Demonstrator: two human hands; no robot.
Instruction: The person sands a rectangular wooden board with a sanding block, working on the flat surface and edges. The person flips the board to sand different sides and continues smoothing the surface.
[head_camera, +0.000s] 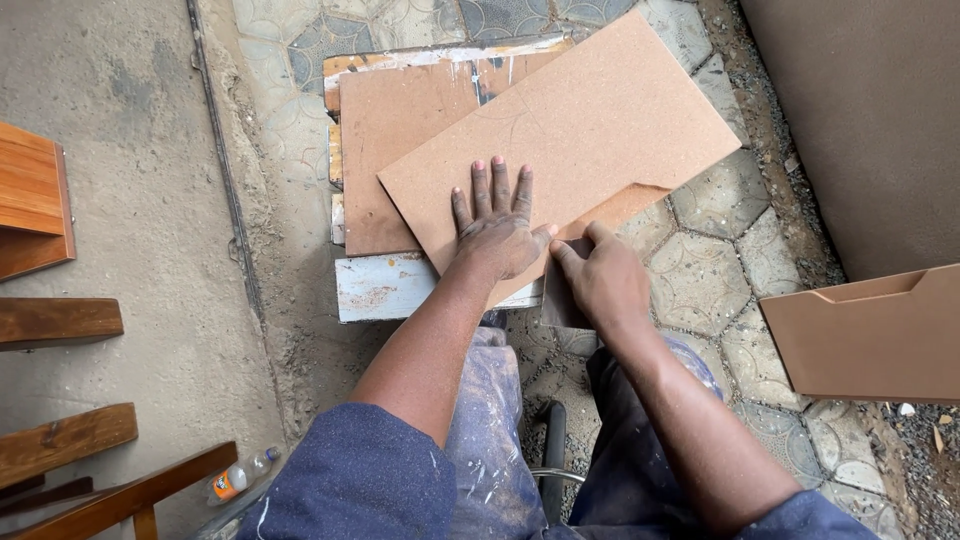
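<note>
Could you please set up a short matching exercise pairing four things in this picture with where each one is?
Things:
1. left hand
2. right hand
3. plastic bottle
4. notched board

Places:
A. on the ground at lower left, beside wooden pieces
B. standing at the right, by the wall
C. spread flat on the big brown board
D. at that board's near edge, gripping a dark block

Pairs: 1-C, 2-D, 3-A, 4-B

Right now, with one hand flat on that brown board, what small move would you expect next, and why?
Probably a short rub along the board's near edge. The left hand lies flat on the fibreboard panel, pinning it to the bench, while the right hand holds a dark sanding block against that edge beside the notch.
</note>
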